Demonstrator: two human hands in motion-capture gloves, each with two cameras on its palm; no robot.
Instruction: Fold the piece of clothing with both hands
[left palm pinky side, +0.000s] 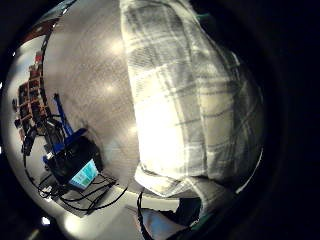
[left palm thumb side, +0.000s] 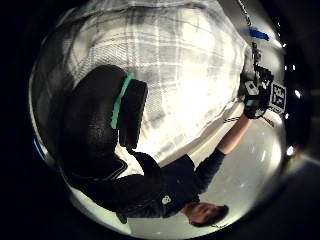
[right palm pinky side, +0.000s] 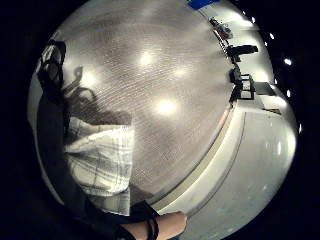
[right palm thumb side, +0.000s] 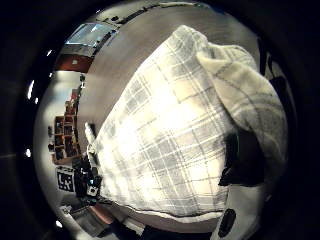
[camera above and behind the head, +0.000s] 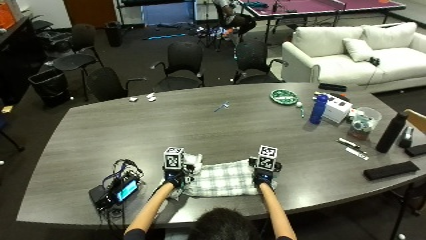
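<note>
Your left hand (camera above and behind the head: 175, 176) has its fingers curled onto the left end of the plaid cloth (camera above and behind the head: 223, 184), where a white fold bunches up. Your right hand (camera above and behind the head: 264, 175) sits on the right end; can't tell how its fingers lie. The cloth is white with a grey-green check, folded to a short band, flat on the grey table (camera above and behind the head: 200, 125) at the near edge, just in front of you. A small screen device (camera above and behind the head: 116, 191) with cables lies left of it.

Both forearms are reaching forward, roughly parallel. The left hand (camera above and behind the head: 174, 176) and right hand (camera above and behind the head: 263, 175) are facing palms down, well apart.
</note>
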